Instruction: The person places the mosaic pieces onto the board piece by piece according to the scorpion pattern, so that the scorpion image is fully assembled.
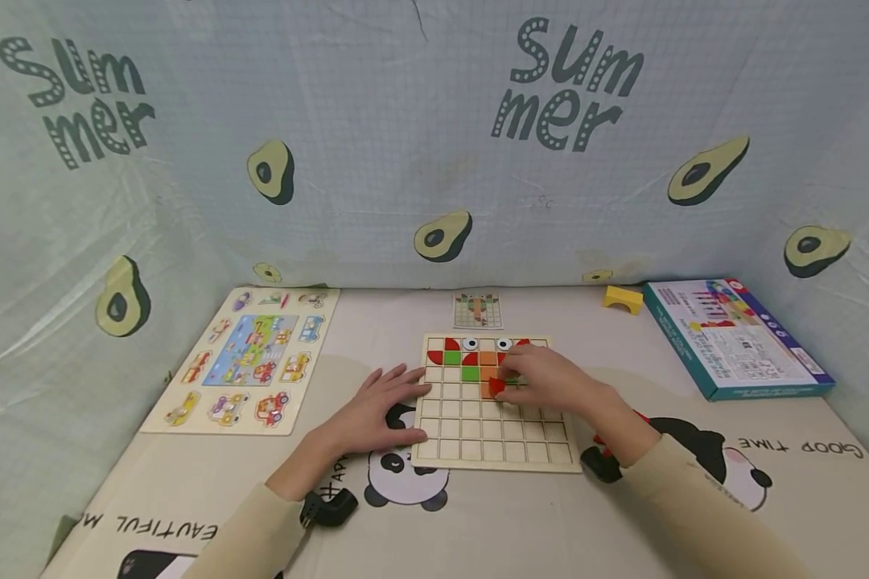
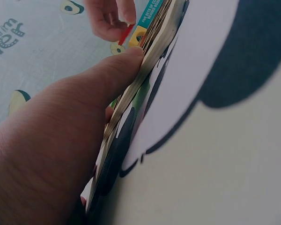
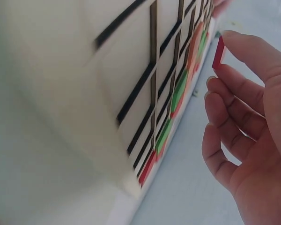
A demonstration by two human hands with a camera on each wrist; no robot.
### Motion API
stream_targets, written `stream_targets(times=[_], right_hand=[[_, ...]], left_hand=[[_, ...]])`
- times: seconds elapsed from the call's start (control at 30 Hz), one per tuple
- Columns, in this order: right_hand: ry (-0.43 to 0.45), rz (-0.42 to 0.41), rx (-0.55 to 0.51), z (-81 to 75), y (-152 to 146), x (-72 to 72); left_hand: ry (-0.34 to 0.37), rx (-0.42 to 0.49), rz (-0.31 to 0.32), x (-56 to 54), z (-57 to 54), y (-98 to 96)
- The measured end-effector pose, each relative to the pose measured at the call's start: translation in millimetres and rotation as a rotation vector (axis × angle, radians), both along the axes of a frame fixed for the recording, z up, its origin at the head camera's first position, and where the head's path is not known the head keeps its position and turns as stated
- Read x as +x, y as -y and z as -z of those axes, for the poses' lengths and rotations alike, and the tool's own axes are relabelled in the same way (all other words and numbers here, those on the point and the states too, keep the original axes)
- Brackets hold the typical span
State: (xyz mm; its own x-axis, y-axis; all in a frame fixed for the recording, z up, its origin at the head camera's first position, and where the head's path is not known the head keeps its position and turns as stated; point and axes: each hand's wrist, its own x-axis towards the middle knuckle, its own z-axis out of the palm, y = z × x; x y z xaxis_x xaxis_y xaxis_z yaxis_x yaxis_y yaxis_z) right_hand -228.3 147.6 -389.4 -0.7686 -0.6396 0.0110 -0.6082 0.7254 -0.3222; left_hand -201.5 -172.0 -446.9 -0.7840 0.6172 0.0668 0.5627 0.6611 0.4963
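A wooden grid board [image 1: 492, 454] lies on the table, its upper squares partly filled with red, green and orange tiles and two eye tiles. My left hand [image 1: 376, 408] rests at the board's left edge with fingers spread; in the left wrist view its thumb [image 2: 117, 70] touches that edge. Above the board, my right hand [image 1: 550, 378] pinches a small red tile [image 3: 218, 52] between thumb and forefinger. The other fingers curl loosely in the right wrist view. Some tiles on the right are hidden behind this hand in the head view.
A pattern card [image 1: 478, 312] lies behind the board. To the left is a picture puzzle board [image 1: 300, 402] with vehicle pieces. At the back right are a yellow arch block [image 1: 623, 299] and a teal-edged box [image 1: 739, 342]. A printed curtain [image 1: 362, 145] surrounds the table.
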Motion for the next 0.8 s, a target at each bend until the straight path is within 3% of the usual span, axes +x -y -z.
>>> stream_targets(times=[0.43, 0.8], right_hand=[[-0.007, -0.047, 0.062, 6.3, 33, -10.7], [-0.019, -0.058, 0.097, 7.1, 38, -12.5]], left_hand=[[0.006, -0.006, 0.008, 0.7, -1.5, -1.8], [0.007, 0.0, 0.007, 2.4, -5.3, -1.8]])
